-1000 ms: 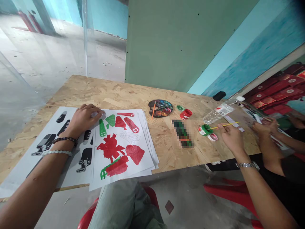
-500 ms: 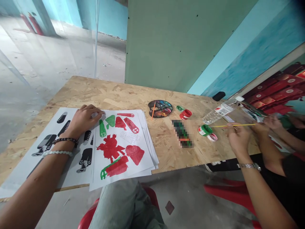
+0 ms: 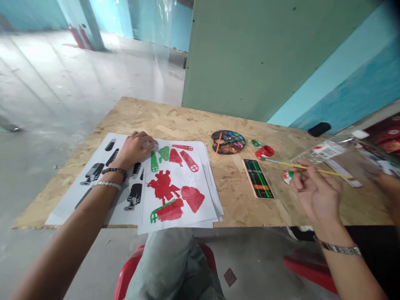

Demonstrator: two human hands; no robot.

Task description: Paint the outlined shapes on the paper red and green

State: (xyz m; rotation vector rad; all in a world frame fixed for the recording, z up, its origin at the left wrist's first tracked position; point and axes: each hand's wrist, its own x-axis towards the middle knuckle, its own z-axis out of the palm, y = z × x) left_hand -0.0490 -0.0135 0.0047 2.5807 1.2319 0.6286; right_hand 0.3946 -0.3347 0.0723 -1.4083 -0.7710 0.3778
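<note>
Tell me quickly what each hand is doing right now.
Left hand: curled on the painted paper; cannot tell if holding anything.
Right hand: closed, holding a yellow paintbrush.

A thin yellow-handled paintbrush (image 3: 281, 163) slants at right, its tip pointing left, while a stack of white sheets (image 3: 203, 200) painted with red and green shapes lies left of it.

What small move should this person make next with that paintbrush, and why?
Probably dip the thin yellow paintbrush in the right hand into the red paint pot. Its tip is already beside the pot, and the sheet under the left hand still has one uncoloured outlined shape among its red and green ones.
</note>
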